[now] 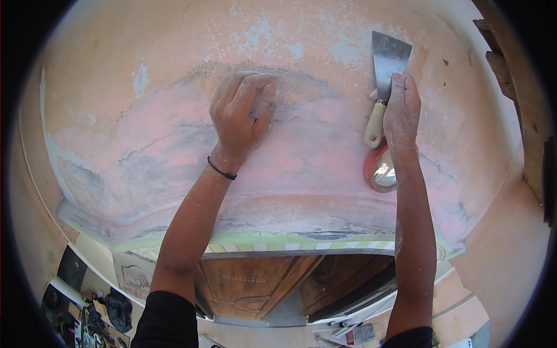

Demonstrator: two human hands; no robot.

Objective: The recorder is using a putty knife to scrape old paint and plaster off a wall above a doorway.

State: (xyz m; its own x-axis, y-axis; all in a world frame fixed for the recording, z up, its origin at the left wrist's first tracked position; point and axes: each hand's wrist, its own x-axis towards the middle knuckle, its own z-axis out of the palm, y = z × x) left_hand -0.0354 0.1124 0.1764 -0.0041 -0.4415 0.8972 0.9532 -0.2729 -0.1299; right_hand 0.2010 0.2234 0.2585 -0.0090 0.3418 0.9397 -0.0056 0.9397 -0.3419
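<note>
My left hand (245, 110) is raised to the wall, its dusty fingers curled in; what they may hold is hidden. Behind it the wall (313, 142) carries a pink and grey patch with cracks. In my right hand (402, 113) is a putty knife (392, 55), its wide metal blade upward and its pale handle downward, with my thumb on the lower blade. Beside my right wrist shows a round, shiny thing with a red outer side (377, 169); my forearm covers part of it, and I cannot tell whether it is held.
Peeling paint (348, 49) covers the upper wall. Below the patch runs a ledge with green trim (278, 238), above a carved wooden door (255, 284). Wooden boards (502, 75) stand out at the right. Assorted clutter (96, 322) lies far below on the left.
</note>
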